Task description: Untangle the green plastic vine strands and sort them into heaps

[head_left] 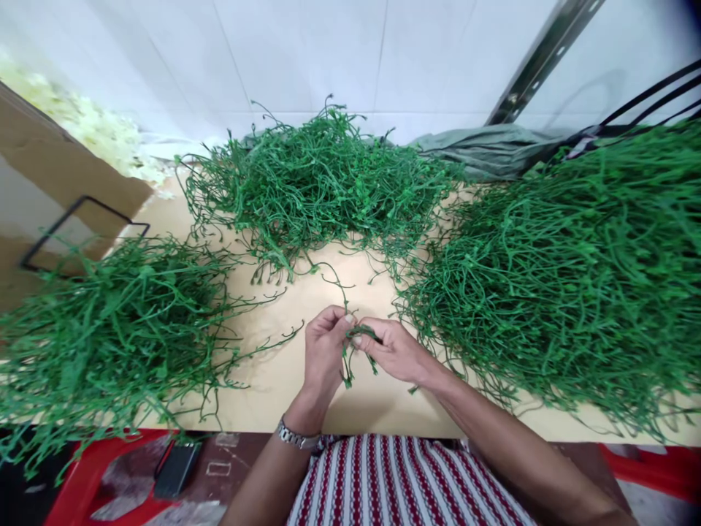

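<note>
Head view: both hands meet above the near middle of the worktop (328,409). Left hand (324,349) and right hand (395,351) pinch one green stem (350,351) between curled fingers, forearms angling in from the near edge.

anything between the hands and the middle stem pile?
Mostly bare table; one stray stem trails from the middle pile toward the left hand and right hand. Head view.
</note>
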`<action>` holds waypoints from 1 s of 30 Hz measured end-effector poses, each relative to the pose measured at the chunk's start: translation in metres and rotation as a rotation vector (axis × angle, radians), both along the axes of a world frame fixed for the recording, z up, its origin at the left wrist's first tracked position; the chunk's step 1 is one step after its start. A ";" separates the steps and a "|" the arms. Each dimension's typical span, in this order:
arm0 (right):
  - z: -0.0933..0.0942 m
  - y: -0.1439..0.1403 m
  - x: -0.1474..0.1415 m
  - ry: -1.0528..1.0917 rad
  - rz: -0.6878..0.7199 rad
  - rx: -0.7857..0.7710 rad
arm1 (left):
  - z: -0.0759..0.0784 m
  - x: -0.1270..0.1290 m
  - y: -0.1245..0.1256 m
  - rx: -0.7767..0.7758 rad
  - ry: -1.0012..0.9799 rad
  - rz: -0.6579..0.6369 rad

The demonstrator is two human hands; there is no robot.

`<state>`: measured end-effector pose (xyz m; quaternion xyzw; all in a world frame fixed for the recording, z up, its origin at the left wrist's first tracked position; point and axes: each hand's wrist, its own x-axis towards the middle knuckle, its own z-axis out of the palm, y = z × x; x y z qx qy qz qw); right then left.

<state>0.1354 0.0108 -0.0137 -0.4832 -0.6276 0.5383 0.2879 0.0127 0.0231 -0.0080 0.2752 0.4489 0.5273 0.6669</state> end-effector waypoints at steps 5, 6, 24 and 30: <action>0.001 -0.004 -0.004 -0.033 -0.055 0.073 | -0.002 0.004 0.001 -0.027 -0.126 -0.018; 0.002 -0.004 -0.003 -0.040 -0.040 0.110 | -0.002 0.004 0.001 -0.046 -0.155 -0.031; 0.036 0.009 0.039 -0.092 -0.142 0.551 | 0.009 -0.016 0.019 0.163 -0.108 -0.085; 0.010 0.014 0.013 0.085 -0.119 0.047 | 0.003 -0.008 0.016 0.234 -0.130 -0.006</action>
